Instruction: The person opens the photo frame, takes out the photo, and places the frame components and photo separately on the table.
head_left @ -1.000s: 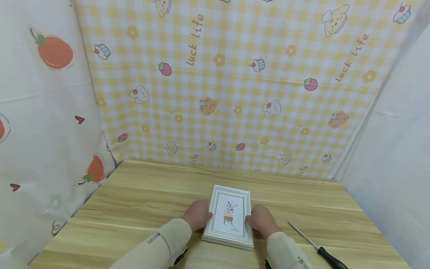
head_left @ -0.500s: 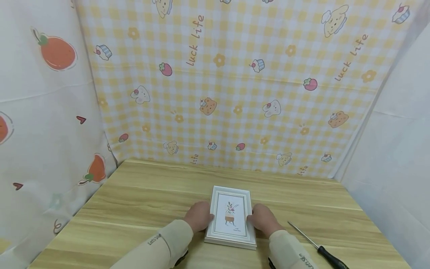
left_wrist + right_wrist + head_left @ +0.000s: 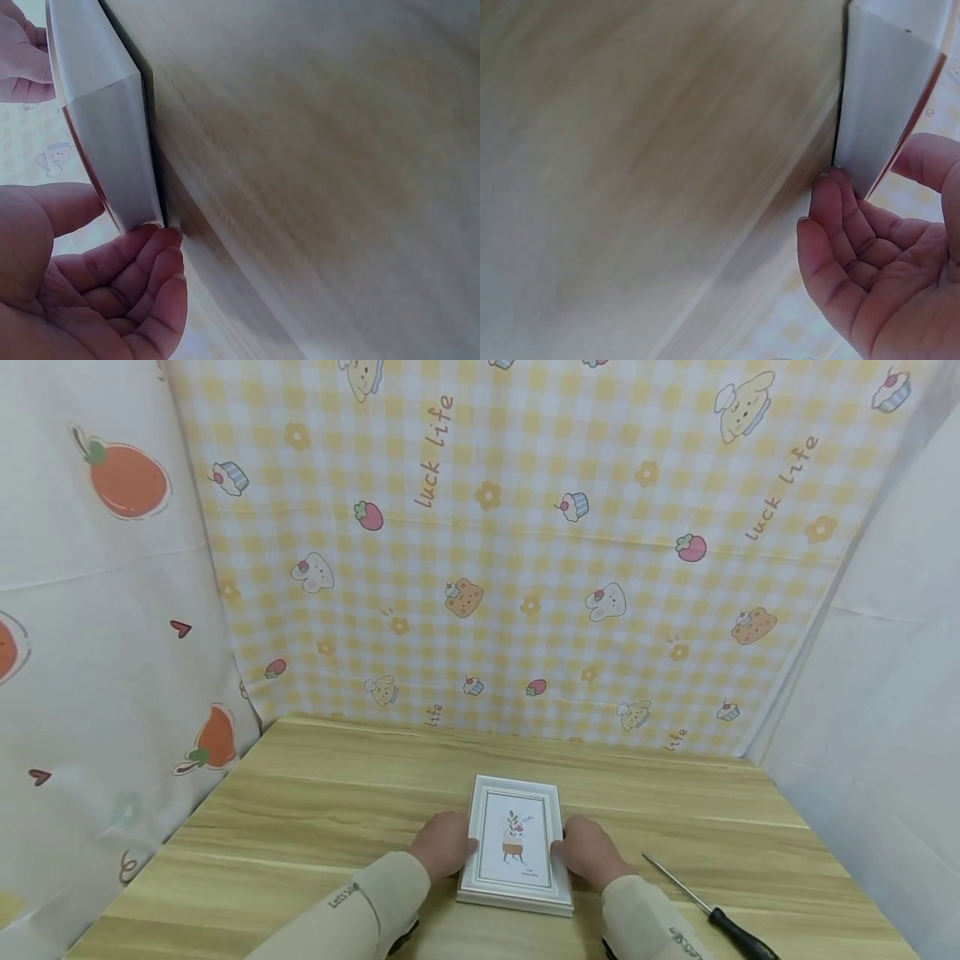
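Note:
A white picture frame [image 3: 517, 843] lies face up on the wooden table, showing a print of a plant in a legged pot. My left hand [image 3: 444, 843] grips its left side, thumb over the border. Opposite, my right hand [image 3: 588, 848] holds the right side the same way. In the left wrist view, fingertips of the left hand [image 3: 97, 285] meet the lower edge of the frame's white side [image 3: 112, 142]. The right wrist view has the right hand [image 3: 885, 255] pinching a corner of the frame [image 3: 885, 97], two fingertips at its underside.
A screwdriver [image 3: 718, 917] with a black handle lies to the right of my right forearm, its tip pointing away from me. Behind the wooden table [image 3: 337, 785] hangs a yellow checked cloth [image 3: 525, 552]. White cloths [image 3: 105, 677] close off both sides.
Over the first half second both hands shifted the picture frame slightly to the right and turned it a little straighter. Since then the hands and frame have stayed almost still.

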### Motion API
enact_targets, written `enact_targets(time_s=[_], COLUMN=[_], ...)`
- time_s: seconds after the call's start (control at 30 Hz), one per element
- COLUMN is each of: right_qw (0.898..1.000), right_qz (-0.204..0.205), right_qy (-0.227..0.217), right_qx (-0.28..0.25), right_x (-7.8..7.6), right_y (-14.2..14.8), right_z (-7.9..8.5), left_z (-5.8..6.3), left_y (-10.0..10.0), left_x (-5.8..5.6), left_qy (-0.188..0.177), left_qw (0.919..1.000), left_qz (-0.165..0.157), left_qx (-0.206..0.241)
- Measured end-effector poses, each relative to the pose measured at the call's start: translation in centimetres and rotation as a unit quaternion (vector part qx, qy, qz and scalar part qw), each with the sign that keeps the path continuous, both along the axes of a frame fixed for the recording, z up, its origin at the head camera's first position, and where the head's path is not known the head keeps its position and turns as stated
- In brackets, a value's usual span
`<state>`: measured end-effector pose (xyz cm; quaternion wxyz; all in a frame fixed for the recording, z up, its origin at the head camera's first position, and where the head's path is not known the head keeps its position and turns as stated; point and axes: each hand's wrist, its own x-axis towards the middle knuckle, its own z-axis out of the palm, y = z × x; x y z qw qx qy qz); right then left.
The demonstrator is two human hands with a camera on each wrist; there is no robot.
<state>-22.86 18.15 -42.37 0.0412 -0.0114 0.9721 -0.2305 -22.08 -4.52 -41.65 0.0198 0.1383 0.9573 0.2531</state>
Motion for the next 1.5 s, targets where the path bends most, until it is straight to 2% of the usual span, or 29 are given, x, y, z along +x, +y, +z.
enact_targets(time_s=[0.3, 0.57, 0.8, 1.0, 1.17, 1.5], right_qw=[1.000, 1.000, 1.000, 1.000, 1.000, 1.000], right_qz=[-0.010, -0.007, -0.010, -0.014, -0.020, -0.022], right_qy=[0.022, 0.022, 0.021, 0.013, 0.008, 0.010], right_qx=[0.016, 0.018, 0.020, 0.008, -0.008, 0.002], right_x=[0.8, 1.7, 1.9, 1.7, 1.7, 1.6], right_y=[0.1, 0.1, 0.1, 0.0, -0.3, -0.6], right_z=[0.4, 0.9, 0.5, -0.3, -0.5, -0.1], left_z=[-0.3, -0.2, -0.3, -0.8, -1.1, -0.3], left_y=[-0.3, -0.6, -0.6, -0.5, -0.6, -0.5], left_x=[0.1, 0.2, 0.2, 0.1, -0.1, 0.3], left_qy=[0.013, 0.050, 0.043, 0.025, 0.034, 0.037], left_qw=[0.9998, 0.9982, 0.9986, 0.9994, 0.9990, 0.9986], left_qz=[-0.013, -0.022, -0.024, -0.022, -0.028, -0.035], left_qx=[-0.002, -0.025, -0.021, 0.003, -0.002, -0.013])
